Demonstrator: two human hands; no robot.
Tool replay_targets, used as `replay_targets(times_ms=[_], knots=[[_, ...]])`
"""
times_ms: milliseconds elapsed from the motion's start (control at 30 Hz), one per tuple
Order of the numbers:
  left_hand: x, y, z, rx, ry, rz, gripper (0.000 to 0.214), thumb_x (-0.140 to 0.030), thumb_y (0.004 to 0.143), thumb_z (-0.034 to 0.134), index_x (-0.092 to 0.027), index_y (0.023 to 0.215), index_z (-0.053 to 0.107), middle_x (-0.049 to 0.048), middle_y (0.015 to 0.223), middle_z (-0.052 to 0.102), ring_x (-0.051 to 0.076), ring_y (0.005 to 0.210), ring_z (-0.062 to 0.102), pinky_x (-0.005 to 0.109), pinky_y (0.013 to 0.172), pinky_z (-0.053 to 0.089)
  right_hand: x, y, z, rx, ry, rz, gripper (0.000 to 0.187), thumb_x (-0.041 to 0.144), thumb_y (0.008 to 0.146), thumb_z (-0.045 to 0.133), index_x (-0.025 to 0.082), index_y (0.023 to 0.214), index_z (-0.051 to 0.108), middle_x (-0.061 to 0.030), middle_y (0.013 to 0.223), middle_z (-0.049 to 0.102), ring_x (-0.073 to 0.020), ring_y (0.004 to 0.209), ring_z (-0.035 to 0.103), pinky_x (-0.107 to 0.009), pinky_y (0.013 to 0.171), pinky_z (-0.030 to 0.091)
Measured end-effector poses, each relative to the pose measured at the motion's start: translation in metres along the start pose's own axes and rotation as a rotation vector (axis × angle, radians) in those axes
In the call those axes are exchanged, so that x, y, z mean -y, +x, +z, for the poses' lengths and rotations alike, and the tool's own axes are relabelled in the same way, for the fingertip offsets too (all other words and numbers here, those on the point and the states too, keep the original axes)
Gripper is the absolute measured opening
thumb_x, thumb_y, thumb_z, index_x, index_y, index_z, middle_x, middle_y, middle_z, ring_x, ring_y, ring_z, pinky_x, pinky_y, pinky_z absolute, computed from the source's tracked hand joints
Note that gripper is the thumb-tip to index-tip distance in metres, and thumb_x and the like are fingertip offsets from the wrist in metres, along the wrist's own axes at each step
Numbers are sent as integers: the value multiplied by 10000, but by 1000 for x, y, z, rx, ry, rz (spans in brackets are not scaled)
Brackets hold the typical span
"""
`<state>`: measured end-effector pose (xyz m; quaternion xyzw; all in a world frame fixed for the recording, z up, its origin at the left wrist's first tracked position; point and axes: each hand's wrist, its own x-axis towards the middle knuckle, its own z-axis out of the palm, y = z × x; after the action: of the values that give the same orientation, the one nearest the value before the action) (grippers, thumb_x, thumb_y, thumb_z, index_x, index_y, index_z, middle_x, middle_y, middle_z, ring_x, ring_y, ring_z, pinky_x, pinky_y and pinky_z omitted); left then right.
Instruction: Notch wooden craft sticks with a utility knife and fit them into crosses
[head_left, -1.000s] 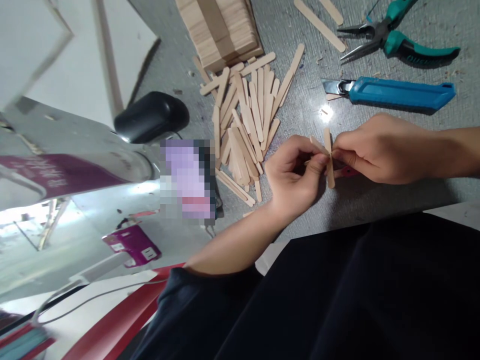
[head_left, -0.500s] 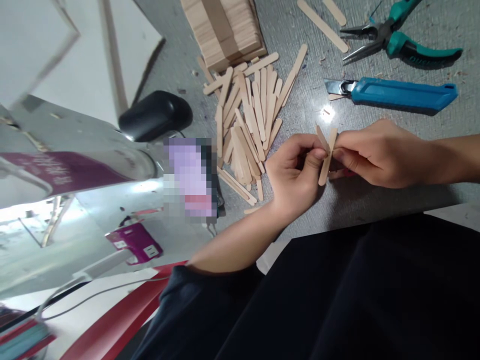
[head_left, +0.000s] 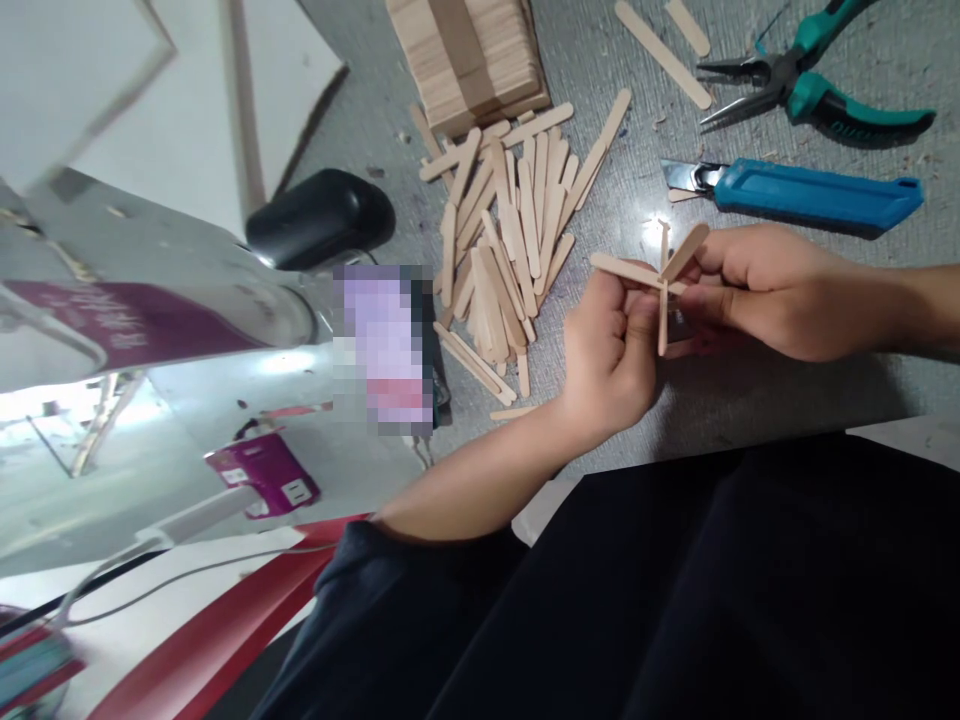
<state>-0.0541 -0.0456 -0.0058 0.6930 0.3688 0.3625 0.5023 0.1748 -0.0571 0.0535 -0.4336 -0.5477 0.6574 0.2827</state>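
Observation:
Between my hands are several wooden craft sticks [head_left: 663, 325] that cross at one middle point, their ends fanned out like spokes. My left hand [head_left: 611, 340] pinches them from the left, thumb and fingers closed near the crossing. From the right, my right hand [head_left: 772, 290] grips them with thumb and bent forefinger. How the sticks join at the crossing is too small to tell. A heap of loose craft sticks [head_left: 517, 220] lies left of my hands. Just above my right hand is a blue utility knife [head_left: 817, 195] with its blade out.
Needle-nose pliers [head_left: 787, 80] with green handles lie open at the top right. A banded bundle of craft sticks [head_left: 465, 60] sits at the top. A black computer mouse [head_left: 322, 218], a blurred-out phone [head_left: 386, 345] and a purple power socket block [head_left: 262, 475] are on the left.
The crossed sticks have turned in my fingers, and more of their ends now show spread apart. My left hand has shifted slightly right. The view has moved a little.

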Motion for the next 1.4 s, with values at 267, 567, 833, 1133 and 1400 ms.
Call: replay_targets(times_ms=[267,567,833,1133,1400], knots=[[-14,10,-3,77,17,99,303,-469,1227,598,-232,1053,670,-9,798,696,124,653,615,319,604,459,10,4,-7,35,65,36,383,515,1139,745,215,903,722,-25,888,736,-164,818,640,-279,712,487],[-13,14,-1,110,-30,53,418,-558,1221,576,-236,965,653,-13,801,645,137,673,568,331,651,462,22,3,-7,41,-27,156,436,318,1204,567,236,779,515,45,710,442,-128,617,333,-283,536,272],[-14,25,-3,156,-85,246,406,-406,1209,625,-248,844,548,-43,652,539,112,528,491,304,478,341,13,3,-11,95,-181,-82,332,397,1172,577,242,882,617,6,869,668,-157,766,556,-300,710,453],[-20,22,-7,247,-172,102,512,-526,1222,565,-242,798,531,-12,651,612,123,528,551,307,494,396,-2,0,-12,-331,-537,-245,244,489,1143,640,256,1171,708,-109,1264,774,-257,1110,704,-411,1005,562],[-18,22,-9,360,-254,88,493,-580,1222,524,-241,896,667,14,703,639,148,565,570,327,518,441,-12,1,-17,-81,-709,-438,343,415,1236,476,217,1258,755,-99,1200,867,-234,1113,808,-380,968,552]])
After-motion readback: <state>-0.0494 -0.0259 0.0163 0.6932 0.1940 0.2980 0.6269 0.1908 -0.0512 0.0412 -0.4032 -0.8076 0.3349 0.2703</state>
